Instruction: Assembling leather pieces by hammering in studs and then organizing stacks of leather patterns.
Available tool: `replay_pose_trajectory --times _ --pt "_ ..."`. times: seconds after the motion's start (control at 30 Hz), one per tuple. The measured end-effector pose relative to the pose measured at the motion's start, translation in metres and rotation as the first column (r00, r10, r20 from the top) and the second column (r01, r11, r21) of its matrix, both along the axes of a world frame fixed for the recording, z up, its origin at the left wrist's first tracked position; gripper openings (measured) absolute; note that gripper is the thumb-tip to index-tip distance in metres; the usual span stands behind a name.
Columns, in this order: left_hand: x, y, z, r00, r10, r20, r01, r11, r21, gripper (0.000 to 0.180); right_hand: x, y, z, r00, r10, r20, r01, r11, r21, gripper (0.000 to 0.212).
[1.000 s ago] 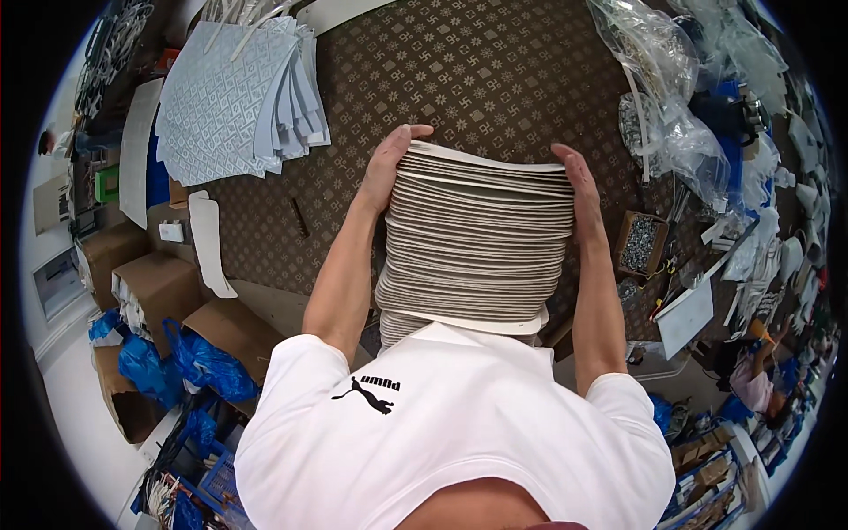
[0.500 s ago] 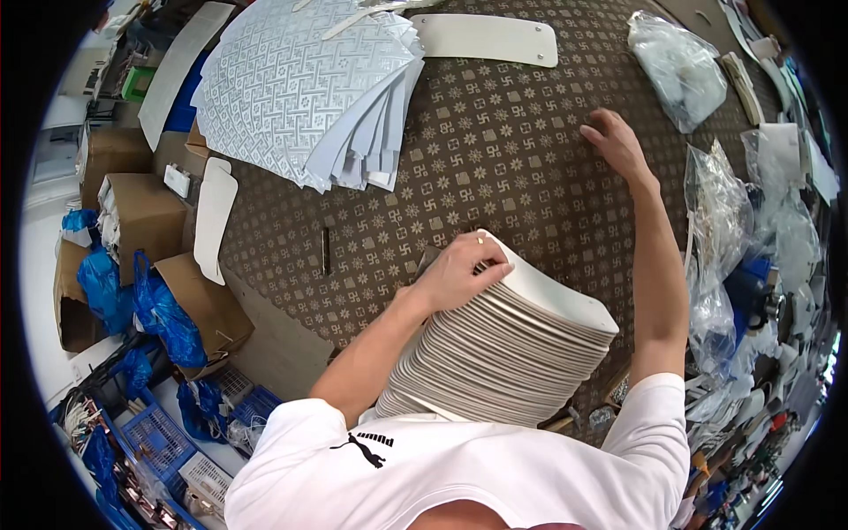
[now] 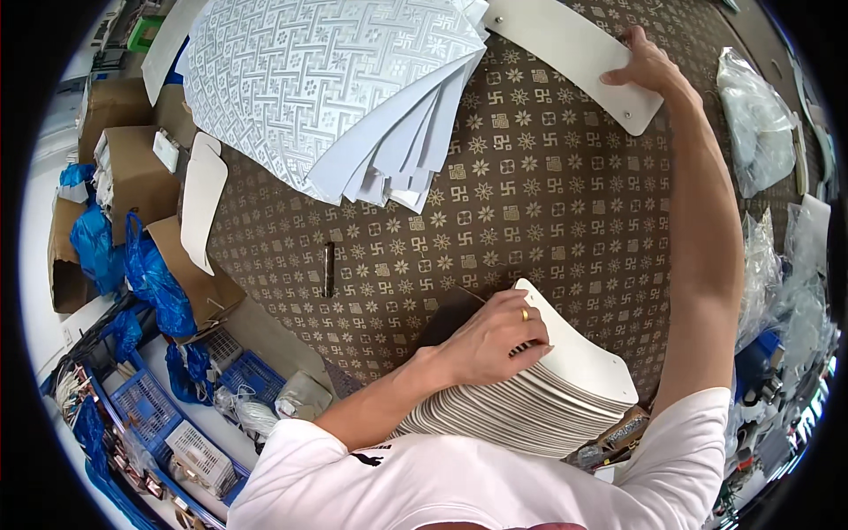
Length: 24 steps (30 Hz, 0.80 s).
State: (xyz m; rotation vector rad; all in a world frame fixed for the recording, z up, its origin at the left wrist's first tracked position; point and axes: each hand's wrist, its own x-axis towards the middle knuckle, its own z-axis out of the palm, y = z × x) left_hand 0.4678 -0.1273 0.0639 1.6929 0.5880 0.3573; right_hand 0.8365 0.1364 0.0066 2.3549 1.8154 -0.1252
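My left hand [image 3: 503, 337], a ring on one finger, grips the upper left end of a tall stack of curved white panels [image 3: 579, 353], fingers curled and thumb lying on the top one. The stack leans in front of my chest. My right arm reaches far forward. Its hand [image 3: 652, 64] holds a loose long white panel [image 3: 565, 57] by its far right edge, thumb on the face; some fingertips are hidden. That panel has rounded corners and small metal studs near its ends. Its left end meets a fanned pile of silver-patterned sheets [image 3: 327, 88].
A brown patterned cloth [image 3: 530, 212] covers the table. On it lies a short dark rod [image 3: 329, 269]. Clear plastic bags [image 3: 755, 124] line the right side. At left are another white panel [image 3: 203, 203], cardboard boxes [image 3: 141, 181], blue bags [image 3: 157, 291] and blue crates [image 3: 146, 402].
My right hand has gone forward from above the cloth and taken hold of the loose panel, which now lies slanted. My left hand has stayed on the stack. The view has shifted.
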Motion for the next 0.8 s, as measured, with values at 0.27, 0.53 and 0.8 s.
replay_pose_trajectory --times 0.27,0.53,0.8 --pt "0.002 0.004 0.010 0.995 0.050 -0.085 -0.062 0.988 -0.144 0.036 0.008 -0.234 0.091 0.678 0.017 -0.735 0.035 0.998 0.056 0.037" --pt "0.015 -0.001 -0.002 0.968 0.245 0.061 -0.237 0.965 -0.108 0.058 -0.082 -0.438 0.114 0.669 -0.051 -0.742 -0.100 0.982 -0.159 0.029" --pt "0.020 0.006 0.020 0.959 0.058 -0.279 -0.049 0.998 0.040 0.049 -0.102 -0.455 0.107 0.525 -0.098 -0.845 0.104 0.993 -0.050 0.026"
